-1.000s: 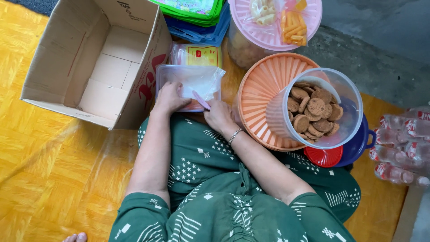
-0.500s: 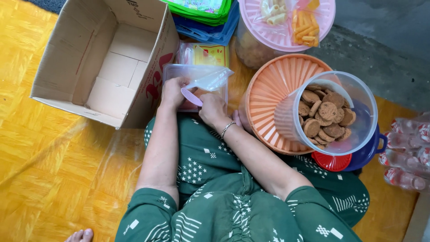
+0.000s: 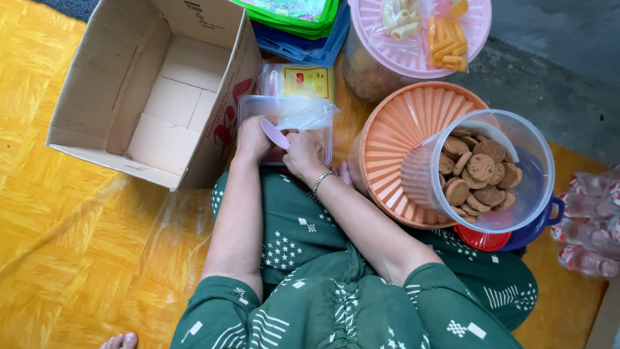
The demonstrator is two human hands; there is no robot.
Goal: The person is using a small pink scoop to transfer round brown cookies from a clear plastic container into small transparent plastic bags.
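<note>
Sitting on the floor: a person in green patterned clothes, both hands at a clear plastic bag (image 3: 294,116) just beyond the knees.
Left hand (image 3: 254,139): grip closed on the near edge of the bag, with a small lilac scoop (image 3: 274,134) against the fingers; which hand truly carries the scoop cannot be told.
Right hand (image 3: 302,154): grip pinched on the bag's edge just right of the left hand; a bracelet shows at the wrist.
Bag: on the floor between the box and the orange lid, mouth held open toward the person; its contents are too blurred by the plastic to make out.
Cookie jar (image 3: 484,171): clear tub, tilted, resting on a large orange lid (image 3: 394,139) to the right, well apart from the hands; brown round cookies (image 3: 478,171) fill its bottom.
Cardboard box (image 3: 152,90): left of the bag, open, nothing visible inside.
Far side: a pink lid (image 3: 413,52) with packets of yellow snacks, and a stack of green and blue trays (image 3: 303,26).
Far right: wrapped bottles (image 3: 591,226) at the edge of view.
Progress, as judged: bag opened and readied; no cookies seen moved into it, box unfilled, so the packing appears to be at an early stage.
</note>
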